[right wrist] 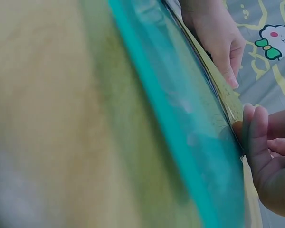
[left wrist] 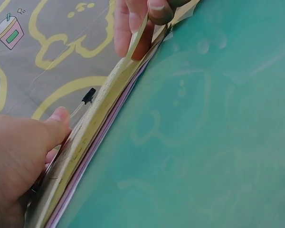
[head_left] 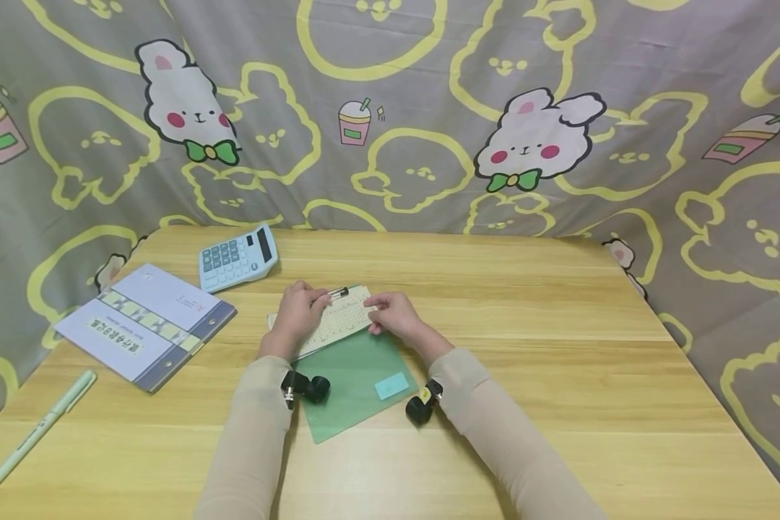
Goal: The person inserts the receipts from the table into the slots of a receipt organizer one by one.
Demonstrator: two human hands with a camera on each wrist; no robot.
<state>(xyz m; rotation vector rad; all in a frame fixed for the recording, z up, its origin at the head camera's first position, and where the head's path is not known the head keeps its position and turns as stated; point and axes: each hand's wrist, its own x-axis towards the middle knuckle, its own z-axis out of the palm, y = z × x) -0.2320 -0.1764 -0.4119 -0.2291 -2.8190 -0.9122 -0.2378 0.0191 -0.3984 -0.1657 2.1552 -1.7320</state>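
Note:
A stack of printed cream sheets (head_left: 344, 318) lies over the upper part of a translucent green plastic folder (head_left: 347, 383), with a black binder clip (head_left: 340, 292) at its far edge. My left hand (head_left: 297, 318) grips the left part of the stack, thumb close to the clip's wire handle. At the right end my right hand (head_left: 394, 316) pinches the edge of the top paper between thumb and fingers. In the left wrist view that paper edge (left wrist: 140, 40) bends upward, and purple and white layers show beneath the cream ones. A light blue label (head_left: 391, 386) sits on the folder.
A blue calculator (head_left: 237, 258) lies at the back left of the wooden table (head_left: 559, 404). Nearer the left edge are a lilac notebook (head_left: 146, 325) and a pale green pen (head_left: 42, 430). A patterned curtain (head_left: 416, 101) hangs behind the table.

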